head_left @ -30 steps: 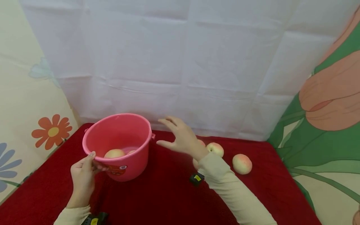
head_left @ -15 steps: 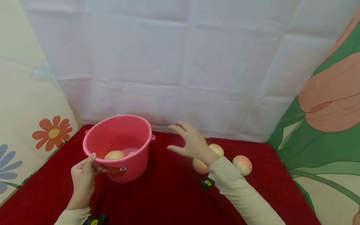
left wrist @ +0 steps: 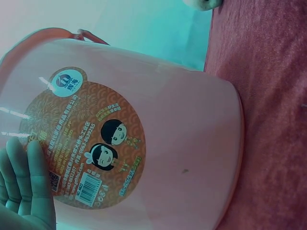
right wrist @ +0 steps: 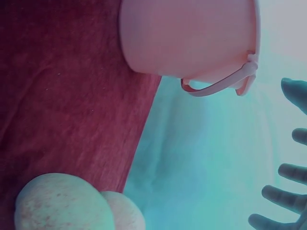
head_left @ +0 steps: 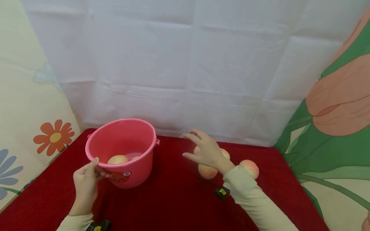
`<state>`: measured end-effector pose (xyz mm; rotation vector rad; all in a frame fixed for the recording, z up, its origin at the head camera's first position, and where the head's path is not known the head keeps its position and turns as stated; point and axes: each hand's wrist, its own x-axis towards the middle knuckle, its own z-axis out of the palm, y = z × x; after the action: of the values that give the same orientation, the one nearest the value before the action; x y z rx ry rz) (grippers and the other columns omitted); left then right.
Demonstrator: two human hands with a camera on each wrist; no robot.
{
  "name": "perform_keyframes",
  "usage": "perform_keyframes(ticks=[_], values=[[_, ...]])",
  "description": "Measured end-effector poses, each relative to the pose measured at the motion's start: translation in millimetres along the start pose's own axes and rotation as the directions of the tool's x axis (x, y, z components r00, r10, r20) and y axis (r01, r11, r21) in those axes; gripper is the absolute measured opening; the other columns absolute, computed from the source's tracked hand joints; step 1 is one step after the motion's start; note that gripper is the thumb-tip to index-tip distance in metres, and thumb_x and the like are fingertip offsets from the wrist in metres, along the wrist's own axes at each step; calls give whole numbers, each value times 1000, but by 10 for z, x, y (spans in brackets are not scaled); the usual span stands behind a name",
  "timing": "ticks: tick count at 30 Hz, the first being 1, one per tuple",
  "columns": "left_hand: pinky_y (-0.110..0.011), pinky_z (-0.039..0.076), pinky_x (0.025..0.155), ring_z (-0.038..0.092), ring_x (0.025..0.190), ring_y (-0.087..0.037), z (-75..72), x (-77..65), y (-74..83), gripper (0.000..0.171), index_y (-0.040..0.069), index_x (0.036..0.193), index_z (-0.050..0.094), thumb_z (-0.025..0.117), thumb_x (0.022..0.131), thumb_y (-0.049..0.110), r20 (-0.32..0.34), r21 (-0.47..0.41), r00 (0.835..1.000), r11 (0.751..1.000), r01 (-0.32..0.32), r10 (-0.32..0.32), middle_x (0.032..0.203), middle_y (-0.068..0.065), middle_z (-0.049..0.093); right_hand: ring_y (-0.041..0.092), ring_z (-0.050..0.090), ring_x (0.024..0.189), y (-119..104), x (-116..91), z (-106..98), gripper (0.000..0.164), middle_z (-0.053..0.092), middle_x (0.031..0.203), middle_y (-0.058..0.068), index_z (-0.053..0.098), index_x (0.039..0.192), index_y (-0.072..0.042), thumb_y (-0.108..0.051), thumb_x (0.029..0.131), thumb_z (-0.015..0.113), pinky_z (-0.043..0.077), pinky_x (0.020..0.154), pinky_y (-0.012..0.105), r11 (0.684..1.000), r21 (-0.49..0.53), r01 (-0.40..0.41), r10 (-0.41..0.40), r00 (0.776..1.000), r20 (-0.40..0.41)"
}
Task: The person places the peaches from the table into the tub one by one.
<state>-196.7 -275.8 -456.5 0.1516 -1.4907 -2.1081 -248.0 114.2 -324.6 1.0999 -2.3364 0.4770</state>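
A pink bucket (head_left: pixel 138 175) stands on the red cloth at the left, with a peach (head_left: pixel 118 159) and part of another inside. My left hand (head_left: pixel 85 186) pinches the near left rim, thumb on top and fingers against the outer wall. In the left wrist view those fingers (left wrist: pixel 29 182) lie by the round label (left wrist: pixel 91 143). My right hand (head_left: pixel 209 152), fingers apart and holding nothing, hovers over several peaches. One peach (head_left: pixel 207 171) shows below it, another peach (head_left: pixel 225 153) is partly hidden behind it, and a third peach (head_left: pixel 250 169) lies by the right sleeve.
Red cloth (head_left: pixel 173 199) covers the table. A white sheet (head_left: pixel 185 64) hangs behind it, with flower-printed cloth (head_left: pixel 341 154) at both sides. The bucket's handle (right wrist: pixel 220 85) hangs on its side in the right wrist view.
My right hand has moved right, away from the bucket and over the peaches. The left hand keeps its grip on the rim, and the bucket has barely shifted.
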Motion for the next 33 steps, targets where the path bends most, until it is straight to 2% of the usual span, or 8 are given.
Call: perform_keyframes(ticks=[7, 11, 14, 16, 23, 29, 31, 33], values=[[-30, 52, 47, 60, 44, -20, 66, -76, 156, 37, -1, 61, 62, 56, 91, 19, 54, -1, 998, 1000, 19, -19, 50, -9, 56, 30, 50, 110, 50, -113, 3, 59, 50, 123, 14, 52, 124, -12, -39, 75, 70, 48, 80, 46, 1000, 2, -12, 12, 1000, 25], [-32, 53, 50, 61, 45, -20, -2, -22, 47, 39, 3, 61, 63, 58, 90, 29, 1, 92, 999, 995, 32, -32, 50, -7, 56, 31, 49, 110, 88, -169, 21, 58, 50, 122, 15, 54, 123, -10, -39, 75, 70, 46, 83, 47, 1000, 0, -7, 7, 1000, 29], [-33, 53, 50, 61, 46, -21, -42, 13, -13, 39, 0, 63, 63, 59, 89, 29, -9, 69, 999, 997, 33, -33, 51, -9, 57, 30, 50, 109, 119, -208, 33, 57, 52, 120, 15, 56, 120, -9, -37, 73, 72, 46, 83, 45, 1000, -3, -1, 1, 1000, 15], [-30, 53, 48, 61, 46, -21, -19, -8, 39, 35, -2, 65, 63, 58, 90, 22, 44, 24, 999, 1000, 11, -12, 52, -10, 56, 30, 51, 108, 136, -237, 34, 56, 52, 119, 14, 57, 118, -9, -37, 72, 73, 47, 82, 44, 1000, -11, -9, 9, 1000, 17], [-34, 53, 51, 61, 46, -21, -102, 68, -112, 39, -1, 64, 62, 59, 89, 29, -22, 63, 999, 998, 31, -29, 52, -8, 56, 28, 52, 106, 188, -366, 29, 57, 51, 121, 12, 58, 118, -13, -39, 71, 73, 51, 71, 41, 994, -74, -81, 86, 994, 61], [-29, 53, 50, 60, 44, -20, 177, -148, 302, 39, -1, 61, 62, 55, 91, 22, -10, 37, 999, 998, 47, -46, 50, -9, 55, 31, 52, 106, 253, -456, 50, 57, 51, 122, 14, 58, 118, -11, -38, 71, 74, 50, 73, 45, 994, -49, -93, 96, 993, 70], [-30, 53, 49, 60, 44, -20, 186, -158, 317, 39, -3, 61, 62, 54, 92, 18, 3, 11, 999, 999, 33, -33, 50, -10, 55, 32, 51, 107, 267, -483, 51, 56, 51, 122, 14, 58, 118, -11, -37, 71, 73, 48, 75, 47, 994, -44, -104, 107, 991, 83], [-31, 53, 50, 60, 44, -20, 134, -114, 241, 39, -2, 61, 62, 56, 91, 23, -13, 62, 999, 997, 36, -35, 50, -9, 55, 33, 51, 108, 277, -511, 48, 55, 51, 123, 15, 58, 118, -11, -37, 71, 72, 47, 77, 48, 992, -45, -119, 123, 987, 99]])
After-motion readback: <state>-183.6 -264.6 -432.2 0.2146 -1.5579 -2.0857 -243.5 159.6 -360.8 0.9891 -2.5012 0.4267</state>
